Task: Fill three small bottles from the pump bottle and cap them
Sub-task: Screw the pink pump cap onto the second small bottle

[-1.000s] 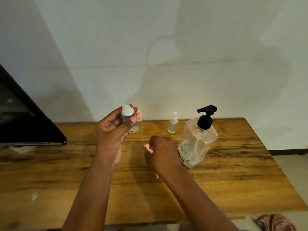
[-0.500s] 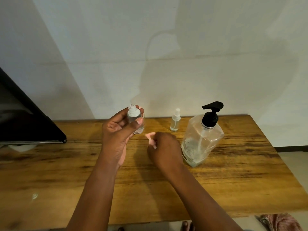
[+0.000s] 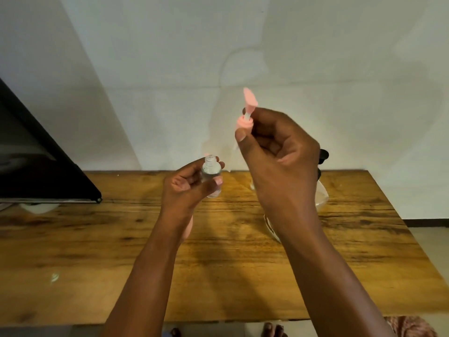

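Small clear uncapped bottle (image 3: 211, 171) sits gripped in your left hand (image 3: 188, 188), while your right hand (image 3: 279, 154), above it, pinches the pink spray cap (image 3: 246, 113).

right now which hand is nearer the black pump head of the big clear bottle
Right. The right hand is raised directly in front of the black pump head, partly hiding it; the left hand holds a small clear bottle further left.

Uncapped clear small bottle (image 3: 211, 171) upright above table; pink spray cap (image 3: 246, 117) raised, blurred.
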